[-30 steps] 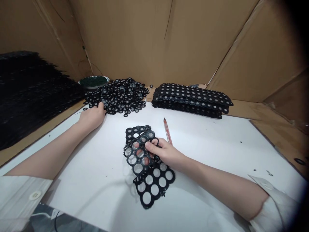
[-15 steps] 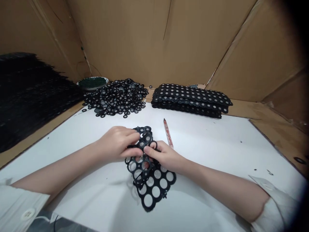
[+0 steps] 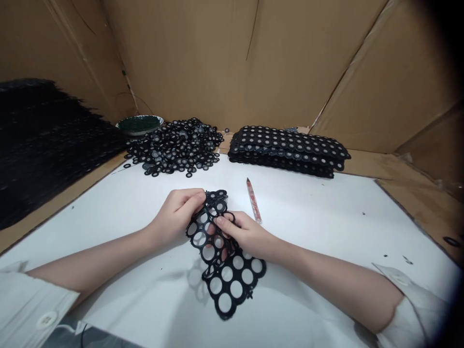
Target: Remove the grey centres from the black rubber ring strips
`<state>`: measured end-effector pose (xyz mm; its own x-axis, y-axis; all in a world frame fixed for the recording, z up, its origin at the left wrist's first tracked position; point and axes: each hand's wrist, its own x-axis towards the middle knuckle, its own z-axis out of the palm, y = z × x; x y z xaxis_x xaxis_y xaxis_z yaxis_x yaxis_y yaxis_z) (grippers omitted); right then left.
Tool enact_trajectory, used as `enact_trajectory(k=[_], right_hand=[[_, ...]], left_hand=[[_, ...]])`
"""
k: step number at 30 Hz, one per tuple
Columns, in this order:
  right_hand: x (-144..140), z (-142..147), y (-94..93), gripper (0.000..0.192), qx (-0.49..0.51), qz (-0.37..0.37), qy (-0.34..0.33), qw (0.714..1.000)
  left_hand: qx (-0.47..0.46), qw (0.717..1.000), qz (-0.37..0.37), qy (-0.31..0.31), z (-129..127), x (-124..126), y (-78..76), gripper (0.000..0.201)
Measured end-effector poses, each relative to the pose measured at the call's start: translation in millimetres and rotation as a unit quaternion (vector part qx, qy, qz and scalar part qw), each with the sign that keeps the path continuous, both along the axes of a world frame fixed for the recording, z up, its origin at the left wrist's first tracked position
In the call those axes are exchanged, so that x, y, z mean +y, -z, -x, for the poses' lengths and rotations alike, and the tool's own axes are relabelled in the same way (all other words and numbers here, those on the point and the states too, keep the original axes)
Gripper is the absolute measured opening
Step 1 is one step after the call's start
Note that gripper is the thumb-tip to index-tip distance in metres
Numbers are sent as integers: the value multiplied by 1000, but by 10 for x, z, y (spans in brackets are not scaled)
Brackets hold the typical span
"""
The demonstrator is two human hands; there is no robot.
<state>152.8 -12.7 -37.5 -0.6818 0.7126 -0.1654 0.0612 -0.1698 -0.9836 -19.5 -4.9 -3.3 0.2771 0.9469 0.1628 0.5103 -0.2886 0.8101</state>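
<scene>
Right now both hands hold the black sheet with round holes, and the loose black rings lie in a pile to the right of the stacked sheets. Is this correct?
Not quite. The head view shows the pile of loose black rings to the left of the stacked sheets, not the right. Both the left hand and right hand do hold the black sheet with round holes.

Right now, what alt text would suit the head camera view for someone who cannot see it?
Two bare hands, left hand and right hand, hold a black sheet of round holes over a white table. Behind lie a pile of black rings, a stack of filled sheets and a red pen.
</scene>
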Motion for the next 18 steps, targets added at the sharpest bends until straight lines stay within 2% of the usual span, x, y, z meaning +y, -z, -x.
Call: enact_trajectory(k=[2,4,6,7,9,11,15,18], right_hand=[[-1,-4,18,35,-17,-1,-14,1000],[-12,-9,31,35,-47,-30,-27,998],[-32,-6,38,32,-52,-46,-26,997],[-42,1,40,29,-41,-47,-17,998],[-61,18,44,23,-17,-53,4,998],[-71,28,46,20,-17,-92,20,995],[-67,-1,30,12,-50,-206,28,977],[-64,-35,8,12,-51,-219,1,974]], left_hand=[[-62,997,-10,-49,16,17,4,34],[-111,984,-71,-119,54,36,-3,32],[-52,976,-148,-151,83,33,-5,30],[26,976,-173,-131,83,20,1,30],[196,961,-190,-45,51,-23,31,25],[290,939,-181,31,-8,-70,71,22],[328,929,-145,94,-85,-122,96,23],[351,920,-135,110,-76,-129,56,27]])
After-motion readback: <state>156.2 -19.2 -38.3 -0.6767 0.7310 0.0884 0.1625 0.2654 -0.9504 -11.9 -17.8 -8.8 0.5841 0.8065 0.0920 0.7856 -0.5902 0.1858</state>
